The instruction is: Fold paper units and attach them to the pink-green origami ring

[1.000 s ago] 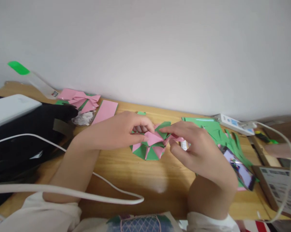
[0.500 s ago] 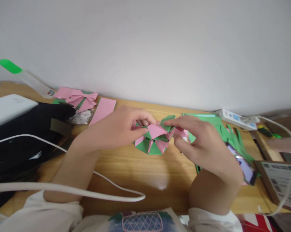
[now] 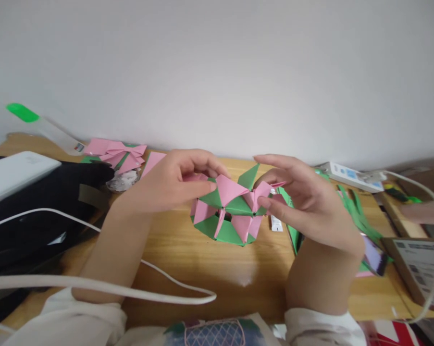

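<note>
A pink and green folded-paper model (image 3: pixel 234 209), built of linked pieces in a ring-like form, is held up over the table between both hands. My left hand (image 3: pixel 182 180) pinches its left side, the thumb lying on a green face and the fingers behind. On the right side, my right hand (image 3: pixel 296 202) has its thumb pressed against a pink fold. The right index finger reaches the tip of a green flap (image 3: pixel 249 177) that stands up from the top. Some right fingers are hidden behind the paper.
Folded pink pieces (image 3: pixel 121 154) lie at the back left by crumpled white scraps (image 3: pixel 123 180). A black cloth (image 3: pixel 68 178) carries a white device (image 3: pixel 18 175). At right are a power strip (image 3: pixel 353 177), green strips (image 3: pixel 361 211) and a phone (image 3: pixel 374 257). A white cable (image 3: pixel 180 299) crosses in front.
The paper model has come slightly nearer and lower, showing more of its front. My right index finger has lifted, and the green flap now stands more upright.
</note>
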Available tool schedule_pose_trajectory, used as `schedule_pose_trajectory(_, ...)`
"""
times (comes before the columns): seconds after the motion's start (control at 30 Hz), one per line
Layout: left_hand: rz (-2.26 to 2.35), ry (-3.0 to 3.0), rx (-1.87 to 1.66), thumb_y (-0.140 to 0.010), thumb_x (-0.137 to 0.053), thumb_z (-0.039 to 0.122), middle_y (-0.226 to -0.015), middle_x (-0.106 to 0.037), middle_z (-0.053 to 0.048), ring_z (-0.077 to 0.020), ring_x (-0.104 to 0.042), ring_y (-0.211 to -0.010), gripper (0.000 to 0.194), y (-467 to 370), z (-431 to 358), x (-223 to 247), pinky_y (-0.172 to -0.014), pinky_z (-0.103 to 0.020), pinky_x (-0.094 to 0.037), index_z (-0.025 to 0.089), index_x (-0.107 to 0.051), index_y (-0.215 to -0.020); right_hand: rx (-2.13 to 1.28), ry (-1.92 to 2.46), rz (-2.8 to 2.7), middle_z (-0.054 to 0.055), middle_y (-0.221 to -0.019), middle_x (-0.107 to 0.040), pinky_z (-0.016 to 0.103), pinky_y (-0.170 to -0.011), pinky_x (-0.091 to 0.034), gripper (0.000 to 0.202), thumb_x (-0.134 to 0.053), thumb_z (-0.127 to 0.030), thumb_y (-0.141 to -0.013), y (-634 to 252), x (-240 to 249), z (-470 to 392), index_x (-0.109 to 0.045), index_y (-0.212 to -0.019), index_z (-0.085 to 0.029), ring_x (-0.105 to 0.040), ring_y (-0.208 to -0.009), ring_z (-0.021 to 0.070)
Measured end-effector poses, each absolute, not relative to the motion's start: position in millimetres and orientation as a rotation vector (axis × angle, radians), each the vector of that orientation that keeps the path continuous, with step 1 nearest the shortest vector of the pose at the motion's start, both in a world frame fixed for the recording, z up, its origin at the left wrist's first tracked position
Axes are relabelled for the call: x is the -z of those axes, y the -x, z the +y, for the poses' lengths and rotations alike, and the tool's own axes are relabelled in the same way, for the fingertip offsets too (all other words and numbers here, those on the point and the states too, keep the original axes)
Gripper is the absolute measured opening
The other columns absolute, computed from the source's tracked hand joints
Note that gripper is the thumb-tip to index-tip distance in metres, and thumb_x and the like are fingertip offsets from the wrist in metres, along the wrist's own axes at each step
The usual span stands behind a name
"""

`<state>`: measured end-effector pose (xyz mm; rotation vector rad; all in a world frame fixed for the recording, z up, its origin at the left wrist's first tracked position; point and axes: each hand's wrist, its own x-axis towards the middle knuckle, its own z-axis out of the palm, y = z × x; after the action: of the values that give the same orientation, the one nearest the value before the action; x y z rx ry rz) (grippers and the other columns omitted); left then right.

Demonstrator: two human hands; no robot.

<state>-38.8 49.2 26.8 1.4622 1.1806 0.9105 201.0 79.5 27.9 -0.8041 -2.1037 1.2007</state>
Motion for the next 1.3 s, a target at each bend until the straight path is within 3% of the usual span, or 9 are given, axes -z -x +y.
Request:
schedule_pose_trajectory(0.17, 1.155, -1.442, -0.895, -0.069, -0.060, 0.020, -0.084, -0.070, 0.000, -0.0149, -0.065, -0.079, 0.018, 40.2, 48.4, -27.3, -0.065, -0.022, -0.050, 0.020, -0.066, -0.087, -1.327, 0.787, -1.994, 0.003, -0.092, -0.064, 0.021, -0.050, -0.051, 0.051, -0.064, -0.016, -0.085, -203.3, -28.9, 76.0, -0.047, -0.133, -0.027, -0.065, -0.088, 0.0162)
schedule_pose_trajectory(0.5, 1.136, -1.515, -0.882, -0.072, -0.059, 0.019, -0.088, -0.070, -0.001, -0.0157, -0.065, -0.082, 0.026, 42.2, 46.4, -28.2, -0.066, -0.023, -0.048, 0.020, -0.066, -0.097, -1.358, 0.817, -1.950, 0.001, -0.090, -0.064, 0.022, -0.051, -0.052, 0.046, -0.062, -0.020, -0.088, -203.2, -30.2, 76.9, -0.048, -0.131, -0.027, -0.065, -0.075, 0.0131)
schedule_pose_trajectory(0.63, 1.193, -1.617, -0.858, -0.072, -0.060, 0.019, -0.104, -0.069, -0.003, -0.0196, -0.063, -0.100, 0.031, 43.8, 44.5, -26.2, -0.079, -0.026, -0.049, 0.021, -0.066, -0.102, -1.309, 0.830, -1.990, 0.001, -0.093, -0.066, 0.024, -0.058, -0.054, 0.044, -0.057, -0.018, -0.090, -204.9, -26.6, 81.5, -0.047, -0.132, -0.025, -0.065, -0.076, 0.0128)
schedule_pose_trajectory(0.83, 1.105, -1.889, -0.529, -0.080, -0.057, 0.019, -0.116, -0.068, -0.003, -0.0169, -0.064, -0.093, 0.041, 45.1, 41.5, -27.0, -0.065, -0.021, -0.047, 0.025, -0.060, -0.121, -1.209, 0.794, -2.158, 0.000, -0.087, -0.067, 0.029, -0.071, -0.057, 0.053, -0.054, -0.008, -0.083, -209.9, -24.4, 91.9, -0.045, -0.132, -0.024, -0.068, -0.079, 0.0146)
schedule_pose_trajectory(0.93, 1.062, -1.948, -0.367, -0.080, -0.062, 0.027, -0.117, -0.068, -0.003, -0.0193, -0.063, -0.100, 0.036, 43.6, 41.7, -29.5, -0.078, -0.024, -0.048, 0.024, -0.064, -0.116, -1.161, 0.874, -2.322, 0.001, -0.084, -0.069, 0.029, -0.071, -0.057, 0.050, -0.053, -0.008, -0.081, -212.9, -25.5, 96.0, -0.049, -0.129, -0.021, -0.070, -0.079, 0.0157)
schedule_pose_trajectory(1.07, 1.210, -1.947, -0.402, -0.086, -0.054, 0.026, -0.104, -0.072, -0.002, -0.0190, -0.065, -0.094, 0.024, 38.5, 45.4, -20.3, -0.080, -0.027, -0.049, 0.022, -0.067, -0.105, -1.180, 0.936, -2.453, 0.001, -0.083, -0.072, 0.027, -0.067, -0.056, 0.052, -0.052, -0.010, -0.082, -216.2, -26.5, 97.9, -0.047, -0.132, -0.021, -0.070, -0.079, 0.0161)
schedule_pose_trajectory(1.23, 1.172, -1.794, -0.588, -0.081, -0.058, 0.017, -0.124, -0.066, -0.003, -0.0182, -0.061, -0.112, 0.049, 22.3, 50.9, -3.0, -0.090, -0.029, -0.049, 0.024, -0.052, -0.130, -1.198, 0.820, -2.533, -0.001, -0.082, -0.072, 0.028, -0.074, -0.056, 0.060, -0.051, -0.008, -0.081, -217.7, -26.5, 97.2, -0.041, -0.138, -0.025, -0.070, -0.080, 0.0159)
schedule_pose_trajectory(1.3, 1.094, -1.756, -0.580, -0.080, -0.062, 0.018, -0.122, -0.065, -0.004, -0.0187, -0.061, -0.111, 0.050, 15.5, 53.6, -0.7, -0.087, -0.029, -0.050, 0.023, -0.052, -0.129, -1.209, 0.777, -2.552, -0.002, -0.081, -0.071, 0.027, -0.073, -0.056, 0.064, -0.048, -0.005, -0.080, -217.6, -26.5, 96.8, -0.039, -0.140, -0.027, -0.070, -0.078, 0.0149)
